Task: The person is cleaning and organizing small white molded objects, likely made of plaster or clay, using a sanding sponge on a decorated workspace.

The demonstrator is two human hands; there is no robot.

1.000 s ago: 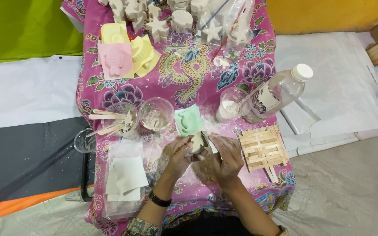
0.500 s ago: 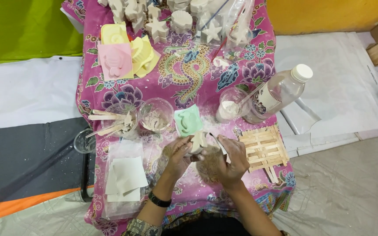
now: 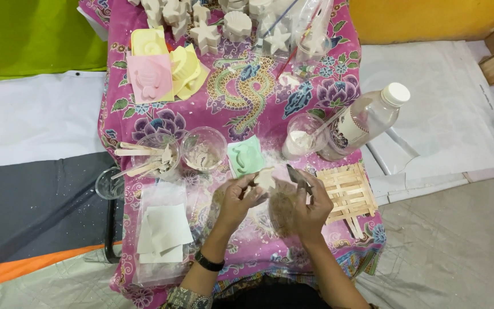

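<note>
While the left hand point(image 3: 236, 197) pinches a pale plaster cast point(image 3: 266, 178) already out of its mould, the right hand point(image 3: 310, 200) clamps a thin tool point(image 3: 296, 174) beside it, trimming seemingly unfinished.

A pink floral cloth point(image 3: 241, 114) covers the worktop. Far left hangs a green sheet point(image 3: 30, 34), far right a yellow one point(image 3: 430, 20); grey tarpaulin point(image 3: 447, 246) covers the near-right floor.

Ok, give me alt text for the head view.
Left hand holds a small pale cast while the right hand holds a thin dark tool beside it, over a pink cloth with moulds, cups and a bottle.
</note>
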